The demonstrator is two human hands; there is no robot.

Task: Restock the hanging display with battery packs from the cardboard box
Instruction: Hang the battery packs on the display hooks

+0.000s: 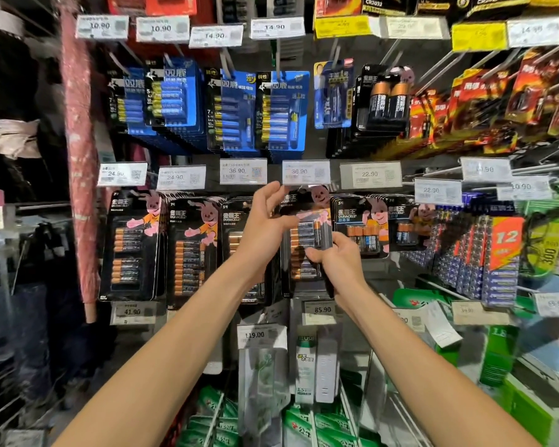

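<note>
Held upright against the middle row of the hanging display (pixel 315 146): one Duracell battery pack (pixel 310 233), long axis vertical, bunny end up, batteries facing out. Clamped at its lower right corner by the right hand (pixel 341 258), thumb across the front, other fingers wrapped behind the card. Raised at the upper left corner, the left hand (pixel 265 227), fingers (pixel 270 193) loosely curved toward the top edge, thumb lying against the front. Cannot tell there: pinching the card or merely steadying it.

Hinge of the coming move, by judgement: hang hole at the top of the card against the peg tip, presumably just above and behind, under the 36.90 price label (pixel 305 171). Left hand nearer to that top end, so likely the guide; right hand below, likely the push. Probably calls for a square card, a slight lift, then a straight slide back.

Hidden or unclear: the peg itself, masked by the label and the left fingers; the hang hole, not made out; the lower edge of the card, lost against the stocked Duracell packs (pixel 129 246) behind; the cardboard box, nowhere in view. Heavy blur toward the right edge.
</note>
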